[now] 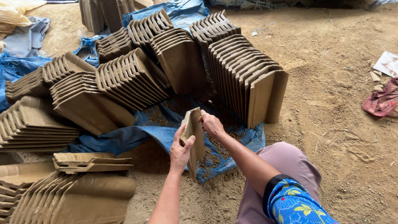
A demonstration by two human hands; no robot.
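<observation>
Holding one clay tile (194, 141) on edge over the blue tarp (124, 139), in the near middle of the scene.

Left hand (180, 152) closes around the tile's near edge; right hand (211, 123) pinches its top corner. The tile looks stiff, fairly heavy, and probably brittle and dusty, so gripping both edges seems safest. Rows of tiles (244, 79) stand behind.

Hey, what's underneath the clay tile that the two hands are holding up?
Under the clay tile, held on edge by the left hand and right hand, lies a crumpled blue tarp scattered with soil crumbs. The tarp hides the ground beneath; the tile covers its own footing.
</observation>
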